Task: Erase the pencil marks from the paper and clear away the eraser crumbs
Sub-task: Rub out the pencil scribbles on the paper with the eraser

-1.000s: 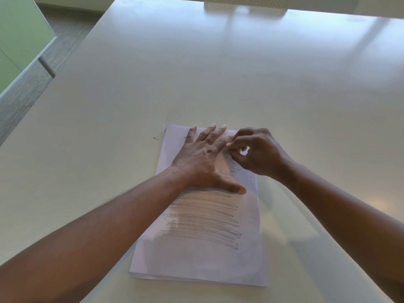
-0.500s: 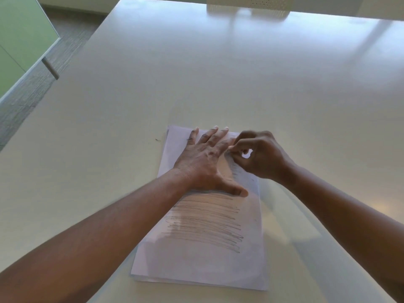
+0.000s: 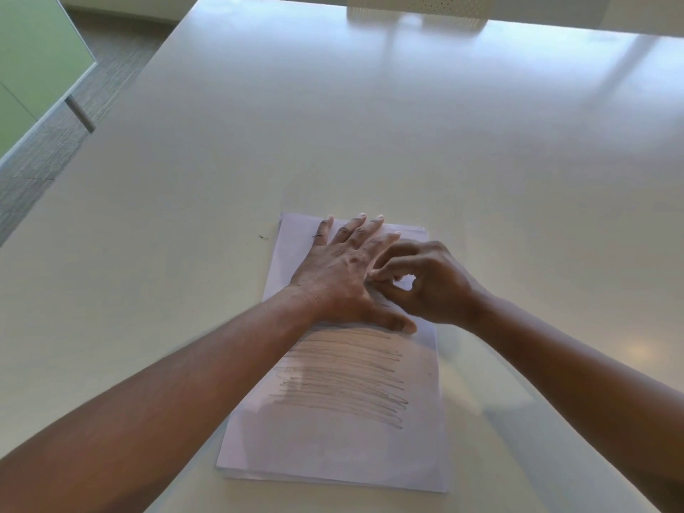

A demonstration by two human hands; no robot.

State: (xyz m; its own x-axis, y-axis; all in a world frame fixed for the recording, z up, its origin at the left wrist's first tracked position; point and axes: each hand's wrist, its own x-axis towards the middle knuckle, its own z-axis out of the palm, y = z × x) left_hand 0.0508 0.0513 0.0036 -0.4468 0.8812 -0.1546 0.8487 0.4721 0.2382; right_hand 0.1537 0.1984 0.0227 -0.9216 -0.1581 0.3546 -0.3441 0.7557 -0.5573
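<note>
Left hand (image 3: 342,270) lies flat on the upper half of the paper (image 3: 333,449), fingers straight and spread, thumb stretched toward the right edge, pinning the sheet to the table (image 3: 407,135). Right hand (image 3: 425,283) sits just beside it, touching at the knuckles, fingers curled and thumb and fingertips pinched together over the sheet. Likely an eraser in that pinch, but it is hidden by the fingers, so cannot tell what is held.

The paper looks like a thin stack, lying near the table's front edge. Pencil marks (image 3: 344,379) fill the lower half in long horizontal scribbles, untouched. The strip under the hands looks paler; judging by that, erasing is at an early stage. No crumbs are visible at this sharpness.

Risks:
- The pinning hand holds only the top. Rubbing further down could make the free lower half buckle, crease or tear.
- With several sheets, the top one could slide over those below if the press eases.
- The left palm and thumb sit next to graphite; dragging them down could smear the marks into grey haze that is harder to remove.
- Hands are crowded, so strokes toward the left could bump the knuckles and cut short.
- Crumbs swept carelessly could land on the floor (image 3: 111,79) on the left.

A small dark speck (image 3: 263,237) lies on the table left of the paper, nature unclear.
</note>
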